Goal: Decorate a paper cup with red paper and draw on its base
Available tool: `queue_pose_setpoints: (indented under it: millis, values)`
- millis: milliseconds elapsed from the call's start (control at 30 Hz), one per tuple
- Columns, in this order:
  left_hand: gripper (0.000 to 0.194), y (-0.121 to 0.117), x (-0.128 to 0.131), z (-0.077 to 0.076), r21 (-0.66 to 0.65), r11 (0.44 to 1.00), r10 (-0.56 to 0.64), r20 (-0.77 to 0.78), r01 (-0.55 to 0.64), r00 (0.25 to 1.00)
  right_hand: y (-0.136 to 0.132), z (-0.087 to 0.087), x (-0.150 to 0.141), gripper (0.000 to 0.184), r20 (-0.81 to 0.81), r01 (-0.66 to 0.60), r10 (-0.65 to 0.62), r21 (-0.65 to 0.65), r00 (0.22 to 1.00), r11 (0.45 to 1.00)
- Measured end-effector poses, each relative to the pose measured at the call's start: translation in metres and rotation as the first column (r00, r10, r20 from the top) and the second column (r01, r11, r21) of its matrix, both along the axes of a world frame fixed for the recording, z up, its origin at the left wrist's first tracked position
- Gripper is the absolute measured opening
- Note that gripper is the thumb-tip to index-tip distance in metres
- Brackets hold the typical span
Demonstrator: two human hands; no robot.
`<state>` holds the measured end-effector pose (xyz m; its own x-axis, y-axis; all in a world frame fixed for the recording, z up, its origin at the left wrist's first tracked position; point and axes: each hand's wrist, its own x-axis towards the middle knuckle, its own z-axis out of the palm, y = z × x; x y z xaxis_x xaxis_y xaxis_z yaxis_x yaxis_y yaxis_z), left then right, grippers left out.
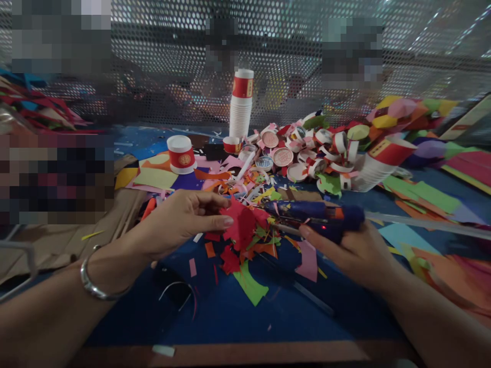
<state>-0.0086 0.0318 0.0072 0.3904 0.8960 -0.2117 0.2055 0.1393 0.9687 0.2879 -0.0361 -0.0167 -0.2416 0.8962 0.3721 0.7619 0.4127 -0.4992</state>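
Between its thumb and fingers my left hand [187,217] pinches a red paper cutout [241,222] with a jagged outline. My right hand [356,250] is wrapped round a dark blue glue gun [322,217], whose nozzle points left at the red paper; whether the two touch I cannot tell. A small red light glows on the gun's side, and a long clear glue stick [425,221] sticks out of its back. Below the hands lie coloured paper scraps, among them a green piece [251,286] and a pink piece [307,260].
Behind the hands stand a tall stack of paper cups [240,112] and a single red-and-white cup [181,155]. A heap of cut cup bottoms and rings [284,156] lies beside a tilted cup stack [383,163]. Coloured sheets [425,197] spread right; cardboard [72,245] lies left.
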Motion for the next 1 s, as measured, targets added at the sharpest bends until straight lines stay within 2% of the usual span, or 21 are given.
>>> queue_pose_setpoints:
  millis: [167, 333, 600, 767, 867, 1000]
  values:
    - [0.033, 0.0033, 0.001, 0.0011, -0.048, 0.997, 0.071, 0.074, -0.068, 0.995, -0.0019, 0.0017, -0.0008, 0.024, 0.012, 0.007, -0.007, 0.02, 1.0, 1.0]
    - [0.028, 0.0031, 0.0018, -0.0009, -0.004, 0.996, 0.086, 0.117, -0.086, 0.989, -0.0005, 0.003, -0.0037, 0.027, 0.039, -0.025, 0.025, 0.008, 0.999, 1.0]
    - [0.025, -0.0012, 0.0047, 0.0084, 0.056, 0.993, 0.107, 0.005, -0.107, 0.994, -0.0017, -0.0006, -0.0025, 0.026, 0.058, -0.011, 0.011, 0.002, 0.998, 1.0]
    - [0.028, -0.0013, 0.0034, 0.0063, 0.102, 0.991, 0.079, 0.036, -0.082, 0.996, -0.002, -0.0047, -0.0006, 0.025, 0.073, -0.029, 0.028, 0.01, 0.997, 1.0]
    - [0.028, -0.002, 0.0029, 0.0059, 0.1, 0.992, 0.082, -0.031, -0.078, 0.996, -0.0012, -0.0025, -0.0016, 0.025, 0.064, -0.036, 0.036, -0.004, 0.997, 0.999]
    - [0.032, -0.0011, 0.0025, 0.0044, 0.122, 0.99, 0.07, -0.042, -0.064, 0.997, -0.0003, 0.0023, -0.0039, 0.026, 0.076, -0.047, 0.045, 0.021, 0.996, 0.999]
